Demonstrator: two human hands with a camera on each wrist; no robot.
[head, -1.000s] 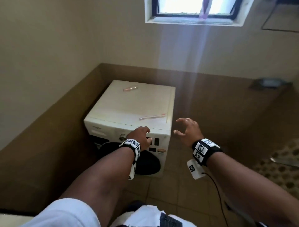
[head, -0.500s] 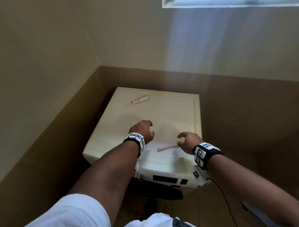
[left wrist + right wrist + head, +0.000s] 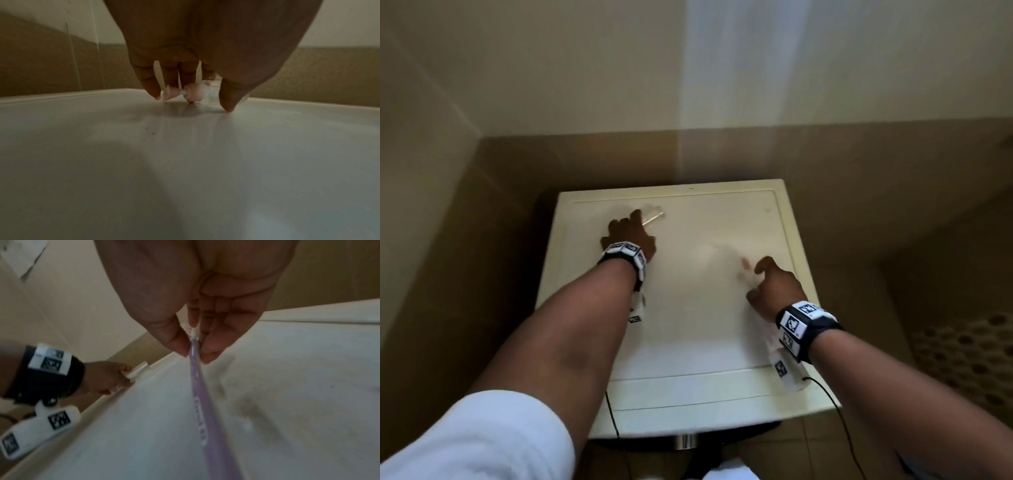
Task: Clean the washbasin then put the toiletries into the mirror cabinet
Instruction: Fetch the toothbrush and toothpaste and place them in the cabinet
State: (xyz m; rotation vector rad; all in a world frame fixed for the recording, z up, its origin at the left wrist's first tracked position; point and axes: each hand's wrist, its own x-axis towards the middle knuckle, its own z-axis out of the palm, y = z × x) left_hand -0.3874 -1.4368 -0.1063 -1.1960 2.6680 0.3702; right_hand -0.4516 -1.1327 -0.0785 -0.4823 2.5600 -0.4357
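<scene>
A small clear bottle (image 3: 654,216) with a pink pump cap (image 3: 193,95) lies near the back left of the cream washing machine top (image 3: 688,325). My left hand (image 3: 630,233) comes down over it, fingers on one side and thumb (image 3: 228,100) on the other, tips touching the surface. A purple toothbrush (image 3: 197,394) slants up off the machine top. My right hand (image 3: 195,352) pinches it just below the bristles between thumb and fingers. In the head view the right hand (image 3: 760,277) is at the right middle of the top, and the brush is only a blur there.
The machine stands in a corner, with tan tiled walls (image 3: 482,205) behind and to the left. A patterned surface (image 3: 962,349) lies lower right. Thin black cables (image 3: 835,404) hang from my wrists over the front edge. A metal knob (image 3: 685,442) shows below the front.
I have stepped in over the machine. My left hand has reached forward to the bottle at the back. My right hand has closed on the toothbrush and tilted it up.
</scene>
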